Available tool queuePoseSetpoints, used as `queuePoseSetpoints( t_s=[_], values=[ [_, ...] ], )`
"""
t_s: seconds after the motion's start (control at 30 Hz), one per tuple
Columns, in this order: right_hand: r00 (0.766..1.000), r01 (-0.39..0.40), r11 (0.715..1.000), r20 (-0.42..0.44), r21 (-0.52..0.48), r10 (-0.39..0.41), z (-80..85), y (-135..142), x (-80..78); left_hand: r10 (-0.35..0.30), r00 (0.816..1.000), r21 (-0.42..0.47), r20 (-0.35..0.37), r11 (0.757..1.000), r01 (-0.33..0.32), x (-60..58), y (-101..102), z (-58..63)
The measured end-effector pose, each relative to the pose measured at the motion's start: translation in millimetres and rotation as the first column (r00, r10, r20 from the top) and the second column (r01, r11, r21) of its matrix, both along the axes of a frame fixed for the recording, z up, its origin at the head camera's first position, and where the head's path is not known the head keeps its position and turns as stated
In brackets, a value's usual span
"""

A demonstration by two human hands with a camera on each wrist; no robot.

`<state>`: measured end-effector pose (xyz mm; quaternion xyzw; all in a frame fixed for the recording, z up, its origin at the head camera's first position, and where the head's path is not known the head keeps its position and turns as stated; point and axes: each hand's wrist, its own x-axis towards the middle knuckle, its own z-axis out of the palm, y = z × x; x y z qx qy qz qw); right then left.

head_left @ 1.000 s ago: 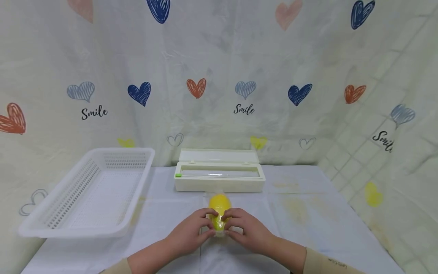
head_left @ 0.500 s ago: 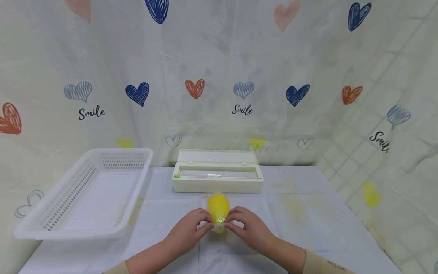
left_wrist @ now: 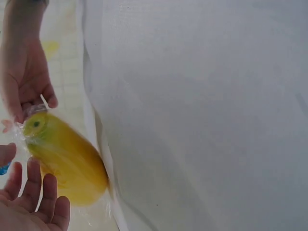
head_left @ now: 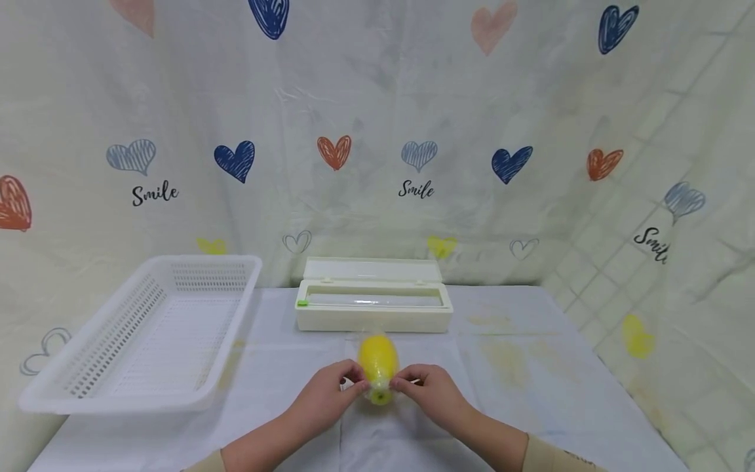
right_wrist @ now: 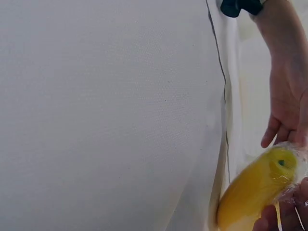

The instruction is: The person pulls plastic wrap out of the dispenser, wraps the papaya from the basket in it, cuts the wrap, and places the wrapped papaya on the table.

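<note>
A yellow, mango-like fruit (head_left: 378,356) with a greenish stem end lies wrapped in clear cling film (head_left: 380,383) in front of me, its stem end toward me. My left hand (head_left: 330,395) pinches the film between thumb and forefinger at the left of that end. On the right side, my right hand (head_left: 435,395) pinches it likewise. The left wrist view shows the fruit (left_wrist: 72,159) between both hands, with loose film bunched near the stem. Crinkled film also surrounds the stem end of the fruit (right_wrist: 255,187) in the right wrist view.
Behind the fruit stands a white cling film dispenser (head_left: 373,320), lid raised, with a green slider at its left. A white perforated plastic basket (head_left: 203,396) sits at the left. White cloth (head_left: 531,406) covers the table; a heart-patterned curtain (head_left: 366,98) hangs behind.
The fingers have come off the fruit's top and sides to its near end, where they pinch the film out to either side. The greenish stem end now shows between the hands.
</note>
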<state>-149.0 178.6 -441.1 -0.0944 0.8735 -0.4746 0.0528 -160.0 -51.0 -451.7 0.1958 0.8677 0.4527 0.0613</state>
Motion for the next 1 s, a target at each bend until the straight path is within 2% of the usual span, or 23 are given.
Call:
queuePoseSetpoints(
  t_s=[0.2,0.43,0.57,0.67,0.8,1.0],
  values=[
    [1.000,0.017,0.999,0.005,-0.029,-0.017,-5.0,0.0,-1.7,-0.015,1.000,-0.016,-0.003,1.000,0.015,-1.7,2.9,2.2],
    [0.998,-0.011,0.998,0.055,-0.070,0.015,-10.3,0.4,-5.0,0.007,1.000,-0.042,0.016,0.999,-0.007,-0.9,5.4,0.6],
    [0.999,-0.015,0.999,0.031,-0.041,0.016,-11.9,0.3,-6.9,0.028,0.998,-0.056,0.065,0.998,-0.024,-1.0,5.3,-1.0],
    [0.999,-0.010,1.000,-0.038,0.016,0.010,-13.4,1.0,-8.2,0.044,0.994,-0.048,0.099,0.998,-0.039,-1.9,5.6,-1.5],
    [0.995,0.011,0.996,-0.097,0.084,-0.003,-14.2,3.5,-11.2,0.069,0.993,-0.055,0.100,0.996,-0.063,-2.7,7.5,-0.6],
    [1.000,-0.026,0.995,-0.003,0.100,0.026,-14.7,4.9,-17.2,0.083,0.992,-0.134,0.096,0.989,-0.070,-4.8,10.4,1.6]
  ],
)
